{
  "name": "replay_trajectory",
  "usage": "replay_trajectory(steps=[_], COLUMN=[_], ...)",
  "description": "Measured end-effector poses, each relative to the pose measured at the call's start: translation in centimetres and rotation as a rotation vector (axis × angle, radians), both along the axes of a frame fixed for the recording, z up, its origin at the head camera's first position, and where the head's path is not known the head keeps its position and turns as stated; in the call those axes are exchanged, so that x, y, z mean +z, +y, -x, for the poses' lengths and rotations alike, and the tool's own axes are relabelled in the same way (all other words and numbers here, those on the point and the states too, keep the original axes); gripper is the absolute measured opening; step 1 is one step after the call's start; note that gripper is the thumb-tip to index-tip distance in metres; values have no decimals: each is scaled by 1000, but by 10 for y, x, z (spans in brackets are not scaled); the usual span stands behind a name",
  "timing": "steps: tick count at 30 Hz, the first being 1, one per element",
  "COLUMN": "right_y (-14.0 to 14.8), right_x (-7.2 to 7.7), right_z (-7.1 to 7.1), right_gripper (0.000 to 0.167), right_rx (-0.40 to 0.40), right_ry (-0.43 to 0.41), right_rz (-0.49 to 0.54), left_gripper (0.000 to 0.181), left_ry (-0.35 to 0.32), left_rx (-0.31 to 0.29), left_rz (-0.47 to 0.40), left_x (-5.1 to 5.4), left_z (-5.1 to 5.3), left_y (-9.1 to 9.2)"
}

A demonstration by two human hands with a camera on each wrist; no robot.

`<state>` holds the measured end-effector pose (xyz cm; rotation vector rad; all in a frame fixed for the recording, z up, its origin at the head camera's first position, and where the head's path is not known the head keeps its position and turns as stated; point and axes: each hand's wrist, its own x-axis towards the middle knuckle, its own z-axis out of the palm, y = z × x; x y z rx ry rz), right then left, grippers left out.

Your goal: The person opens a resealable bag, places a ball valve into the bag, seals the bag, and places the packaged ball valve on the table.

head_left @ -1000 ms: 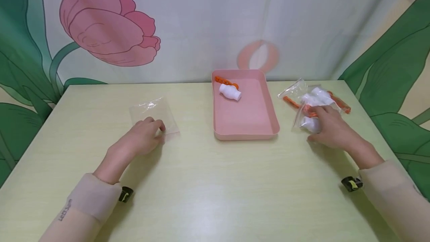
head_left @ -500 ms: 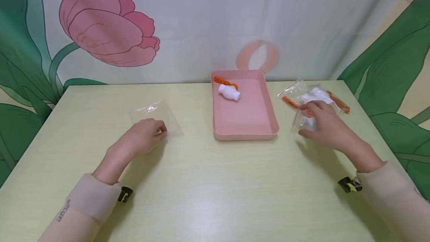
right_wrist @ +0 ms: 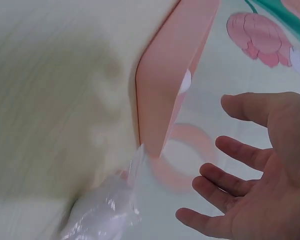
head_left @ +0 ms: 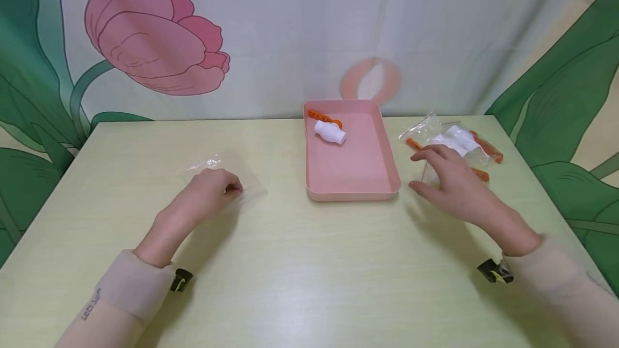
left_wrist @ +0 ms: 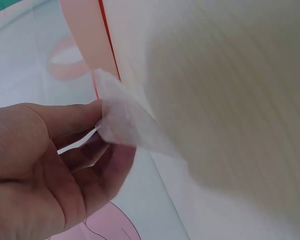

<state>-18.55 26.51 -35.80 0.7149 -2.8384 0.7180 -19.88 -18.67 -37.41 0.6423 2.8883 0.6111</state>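
Note:
At the left of the table, my left hand [head_left: 210, 192] pinches the edge of a flat clear plastic bag [left_wrist: 122, 112] between thumb and fingers. The bag looks empty. My right hand [head_left: 452, 189] hovers with fingers spread and holds nothing. Behind and below it lies a pile of clear bags [head_left: 456, 138] with white rounded pieces and orange strips inside; the hand hides part of the nearest one. A pink tray [head_left: 355, 171] stands between the hands. In its far left corner rest a white bottle-shaped piece [head_left: 330, 132] and an orange strip with holes [head_left: 319, 116].
The pale wooden table [head_left: 300, 262] ends at a printed cloth [head_left: 271, 42] hung along its back edge. The tray's raised walls stand near that cloth. One packed bag [right_wrist: 107, 207] shows beside the right hand in the right wrist view.
My right hand has drawn back from the bags, moving left and up off the nearest one. My left hand has shifted slightly right, pulling the clear bag's edge along.

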Motion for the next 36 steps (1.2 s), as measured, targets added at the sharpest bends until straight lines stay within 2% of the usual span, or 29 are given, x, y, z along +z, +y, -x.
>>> replay_trajectory(steps=[5, 12, 16, 21, 26, 31, 36], right_y=[-14, -36, -47, -58, -71, -84, -96], right_x=[-4, -7, -6, -5, -6, -8, -7], right_z=[-5, -8, -10, -12, -14, -16, -18], right_gripper=[34, 20, 17, 15, 15, 13, 12], right_rx=[51, 104, 144, 170, 228, 299, 334], right_ry=[80, 224, 259, 235, 174, 98, 1], right_rz=[36, 135, 167, 197, 227, 268, 332], left_gripper=[9, 7, 10, 12, 12, 15, 16], left_ry=[22, -27, -36, -39, -41, -14, -3], left_rx=[12, 61, 90, 100, 75, 60, 43], left_rz=[-56, -101, -124, -146, -155, -182, -202], left_x=[2, 7, 12, 20, 24, 29, 32], left_z=[-2, -7, -11, -19, -27, -34, -39], left_y=[5, 14, 20, 30, 40, 48, 58])
